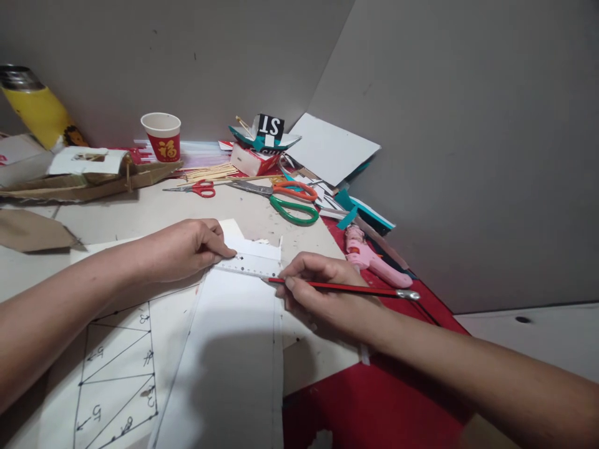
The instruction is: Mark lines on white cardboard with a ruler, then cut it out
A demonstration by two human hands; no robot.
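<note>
A clear plastic ruler (250,267) lies across a strip of white paper (234,340). With curled fingers, my left hand (194,251) grips and presses the ruler's left end; its fingertips rest on the ruler. My right hand (327,293) is closed around a red and black pencil (346,288). The pencil's tip touches or hovers just by the ruler's lower edge, on the paper. Left of the strip lies a sheet (116,355) with drawn triangles and handwritten marks, partly under my left forearm.
Scissors with orange and green handles (294,215) and small red scissors (203,188) lie beyond my hands. A pink glue gun (374,259) is at right. Behind stand a paper cup (161,134), a yellow bottle (40,112) and a cardboard boat (88,187). Grey panels (444,156) rise behind.
</note>
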